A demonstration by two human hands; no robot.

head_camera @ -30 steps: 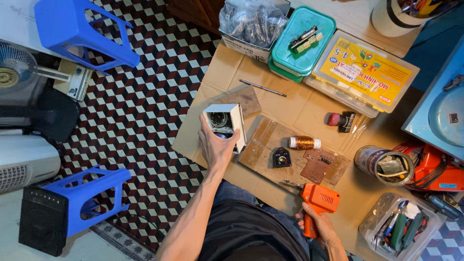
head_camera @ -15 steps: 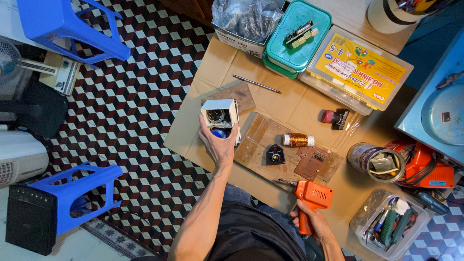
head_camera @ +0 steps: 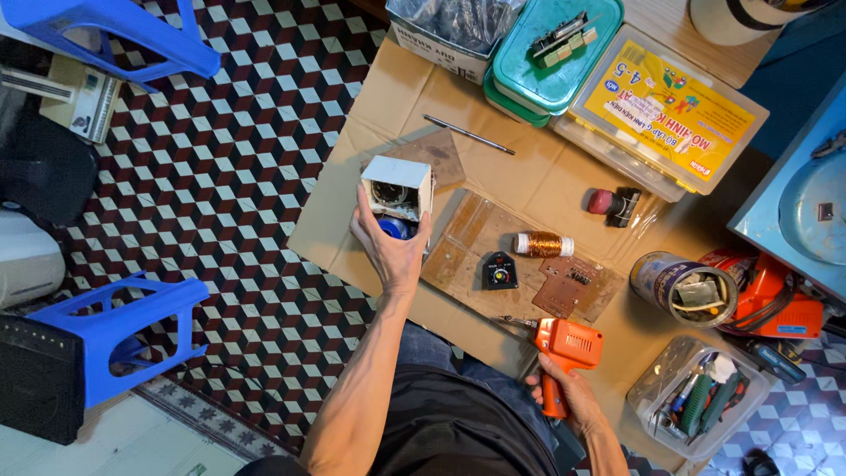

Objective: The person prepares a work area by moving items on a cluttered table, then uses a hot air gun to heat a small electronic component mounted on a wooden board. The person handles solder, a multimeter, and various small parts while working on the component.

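Left hand [head_camera: 392, 251] raised over the cardboard sheet [head_camera: 529, 176], fingers wrapped around a small white box [head_camera: 398, 187], open-faced, squarish, with dark wiring and a blue part inside; thumb on its left wall, fingers on the right. Grip firm, hand half closed. Out past the box: a thin metal rod [head_camera: 468, 134] lying flat. Far left of the hand: two blue plastic stools [head_camera: 115, 330] on tiled floor with a cube pattern. Just right of the hand: clear amber-tinted plastic plate [head_camera: 480, 234], flat, glossy, carrying a black knob part [head_camera: 500, 271] and a copper wire spool [head_camera: 544, 244], shiny, cylindrical. Next right, a brown circuit board [head_camera: 566, 284], matte. Right hand [head_camera: 568, 401] low, clenched on the grip of an orange drill [head_camera: 564, 353], bit pointing left. Right of it: a tin can [head_camera: 686, 286] of scraps, a clear tub [head_camera: 696, 397] of tools. Against the earlier frames: the box is in the same hold, drill hand unchanged; the view has drifted a little.
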